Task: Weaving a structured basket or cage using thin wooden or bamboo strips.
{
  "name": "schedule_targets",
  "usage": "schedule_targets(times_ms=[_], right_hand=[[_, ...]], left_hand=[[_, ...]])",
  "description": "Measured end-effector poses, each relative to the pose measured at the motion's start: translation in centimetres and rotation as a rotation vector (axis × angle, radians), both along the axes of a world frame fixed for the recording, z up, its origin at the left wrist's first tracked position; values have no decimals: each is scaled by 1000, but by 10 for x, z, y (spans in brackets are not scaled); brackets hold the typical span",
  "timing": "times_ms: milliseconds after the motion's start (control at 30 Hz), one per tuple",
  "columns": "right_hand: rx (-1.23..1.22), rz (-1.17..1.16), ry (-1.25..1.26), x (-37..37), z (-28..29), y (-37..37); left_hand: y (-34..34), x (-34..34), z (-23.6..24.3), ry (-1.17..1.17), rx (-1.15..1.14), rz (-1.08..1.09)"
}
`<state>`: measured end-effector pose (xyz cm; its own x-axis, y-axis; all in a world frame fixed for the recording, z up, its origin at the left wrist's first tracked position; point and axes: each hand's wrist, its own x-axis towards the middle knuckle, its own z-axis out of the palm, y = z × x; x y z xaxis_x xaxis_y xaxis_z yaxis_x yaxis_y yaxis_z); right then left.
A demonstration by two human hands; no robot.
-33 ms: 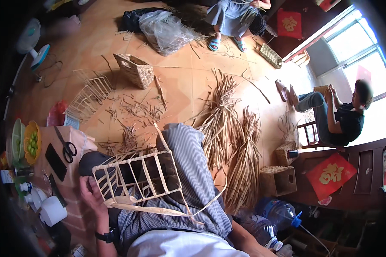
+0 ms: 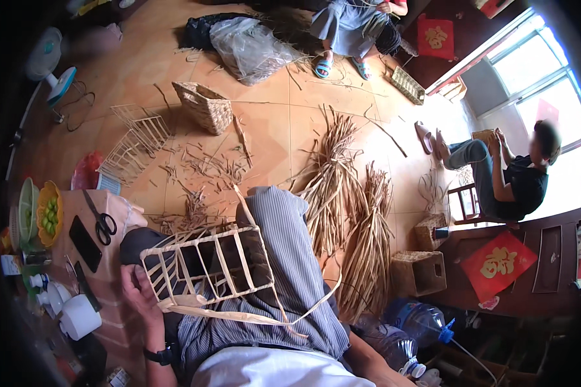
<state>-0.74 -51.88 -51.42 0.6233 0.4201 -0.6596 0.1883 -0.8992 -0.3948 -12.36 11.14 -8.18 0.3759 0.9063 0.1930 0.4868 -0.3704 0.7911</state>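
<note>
On my lap rests an open basket frame [image 2: 223, 264] of thin pale bars wrapped in dried plant strip, lying on its side. My left hand [image 2: 139, 291] is at its left end, fingers curled around the edge. A long flat strip [image 2: 239, 317] runs from the frame's near left corner along its near side and loops up at the right. Another strip end sticks up from its far right corner. My right forearm [image 2: 371, 362] passes out of the picture at the lower right, and the hand is not visible.
Bundles of dried stalks [image 2: 332, 187] lie right of my knee. Left stands a covered table with scissors [image 2: 105, 228], a phone [image 2: 85, 242] and a fruit bowl [image 2: 48, 214]. A woven basket [image 2: 206, 106] and bare frames [image 2: 135, 145] lie ahead. Water bottles [image 2: 419, 322] and two people surround me.
</note>
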Motion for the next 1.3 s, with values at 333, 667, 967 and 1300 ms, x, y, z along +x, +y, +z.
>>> schedule_targets(times_ms=[333, 667, 967, 1300], right_hand=[[658, -944, -29, 188, 220, 112], [1169, -763, -237, 239, 422, 222], [1152, -55, -41, 125, 555, 357], [897, 428, -237, 72, 569, 445]], left_hand=[[6, -8, -20, -30, 68, -50], [-11, -11, 51, -247, -253, -63], [-56, 9, 134, 162, 341, -472], [-50, 9, 125, 240, 235, -454]])
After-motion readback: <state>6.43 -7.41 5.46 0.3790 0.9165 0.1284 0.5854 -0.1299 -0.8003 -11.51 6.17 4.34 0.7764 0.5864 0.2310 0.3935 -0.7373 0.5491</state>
